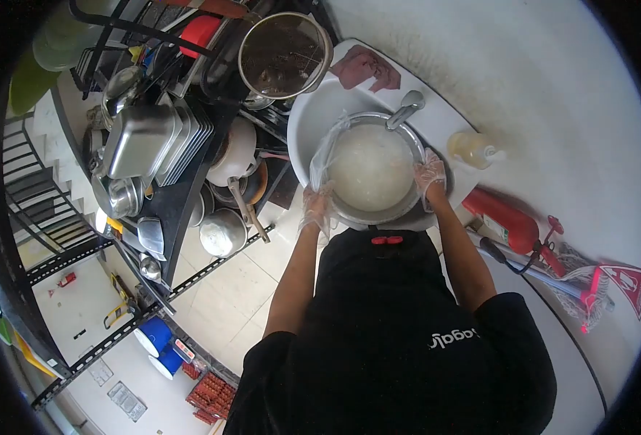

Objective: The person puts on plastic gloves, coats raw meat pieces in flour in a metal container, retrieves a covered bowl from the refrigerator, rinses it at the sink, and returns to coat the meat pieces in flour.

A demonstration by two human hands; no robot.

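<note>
A large round metal pot (378, 215) full of cloudy whitish liquid (371, 167) sits in the white sink (302, 119), below the faucet (406, 109). My right hand (430, 177), in a clear plastic glove, is closed around the pot's right rim. At the left side, my gloved left hand (317, 204) grips the rim, its fingers partly hidden by loose clear plastic (324, 156). That plastic hangs along the pot's left edge, and I cannot tell whether it is a bag or part of the glove. What lies under the liquid is hidden.
A soap bottle (471, 150) and a dark pink cloth (366, 69) lie on the sink's ledge. To the left, a rack holds a strainer (285, 55), steel pans (142, 141) and a saucepan (224, 233). A fire extinguisher (505, 221) is at the right.
</note>
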